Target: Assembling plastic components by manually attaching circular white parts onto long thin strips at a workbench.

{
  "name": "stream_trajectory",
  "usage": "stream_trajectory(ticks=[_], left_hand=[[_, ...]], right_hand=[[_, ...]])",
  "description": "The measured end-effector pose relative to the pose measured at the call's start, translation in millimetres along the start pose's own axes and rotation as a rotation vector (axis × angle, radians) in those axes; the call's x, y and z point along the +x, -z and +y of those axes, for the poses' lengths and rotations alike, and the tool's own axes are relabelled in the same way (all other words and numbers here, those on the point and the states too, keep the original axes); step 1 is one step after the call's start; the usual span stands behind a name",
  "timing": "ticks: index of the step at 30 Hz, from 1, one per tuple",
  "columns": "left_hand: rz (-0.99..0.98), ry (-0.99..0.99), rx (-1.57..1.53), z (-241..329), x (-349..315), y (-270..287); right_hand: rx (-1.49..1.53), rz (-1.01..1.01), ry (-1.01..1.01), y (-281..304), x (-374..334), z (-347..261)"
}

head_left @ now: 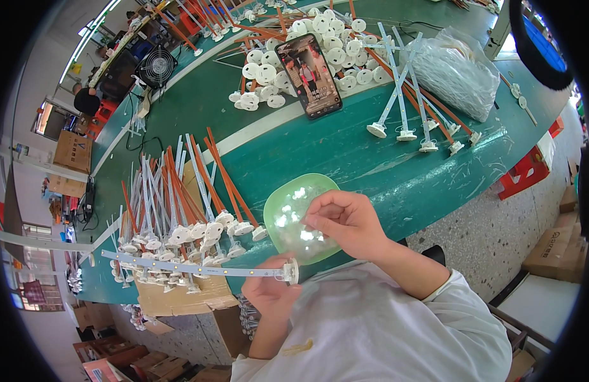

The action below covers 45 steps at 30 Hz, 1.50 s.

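Note:
My left hand (269, 294) pinches an LED strip (199, 269) near its end, next to the white round base (294, 272) fixed there. The pale strip, dotted with small yellow LEDs, reaches left over a bunch of similar strips. A light green bowl (275, 200) stands in front of me with shiny clear small parts inside. Above the bowl's right side is my right hand (348, 224), thumb and fingers pinched together. Whatever is between those fingertips, if anything, is too small to make out.
Orange and white strips with white bases (180, 234) lie bunched on cardboard (173, 302) at left. A phone (309, 76) leans against piled white discs (332, 44). At the far right, several strips (406, 95) lie by a clear plastic bag (453, 70). A red crate (526, 172) stands past the table edge.

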<state>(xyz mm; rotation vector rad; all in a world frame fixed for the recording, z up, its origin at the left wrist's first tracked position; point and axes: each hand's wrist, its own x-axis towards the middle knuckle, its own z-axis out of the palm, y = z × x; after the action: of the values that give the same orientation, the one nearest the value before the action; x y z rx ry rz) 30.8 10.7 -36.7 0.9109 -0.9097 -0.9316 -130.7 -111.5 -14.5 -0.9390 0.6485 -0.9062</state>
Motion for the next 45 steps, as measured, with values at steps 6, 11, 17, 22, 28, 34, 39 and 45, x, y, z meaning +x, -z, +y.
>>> stream_trajectory(ticks=[6,11,17,22,28,34,39,45], left_hand=[[0.045,-0.145,0.048,-5,2,3],[0.005,-0.155,0.054,-3,6,7],[0.088,0.043,-0.249,11,-1,-18],[-0.142,-0.002,-0.362,4,-4,-15],[-0.164,0.039,-0.47,3,-4,-19],[-0.168,0.081,-0.394,13,-1,-13],[-0.295,0.06,-0.374,19,2,-19],[-0.205,0.136,-0.323,16,-18,-20]], right_hand=[[-0.807,0.085,0.616,-6,-2,3],[-0.64,-0.049,0.508,-12,-11,-5],[-0.204,-0.317,0.527,-12,-28,-12],[-0.099,-0.328,0.55,-10,-27,-1],[-0.25,-0.313,0.699,-7,-30,-4],[-0.559,-0.269,0.989,-8,-38,-17],[-0.472,-0.344,0.986,-7,-45,-18],[-0.765,-0.082,1.281,-16,-53,-12]])
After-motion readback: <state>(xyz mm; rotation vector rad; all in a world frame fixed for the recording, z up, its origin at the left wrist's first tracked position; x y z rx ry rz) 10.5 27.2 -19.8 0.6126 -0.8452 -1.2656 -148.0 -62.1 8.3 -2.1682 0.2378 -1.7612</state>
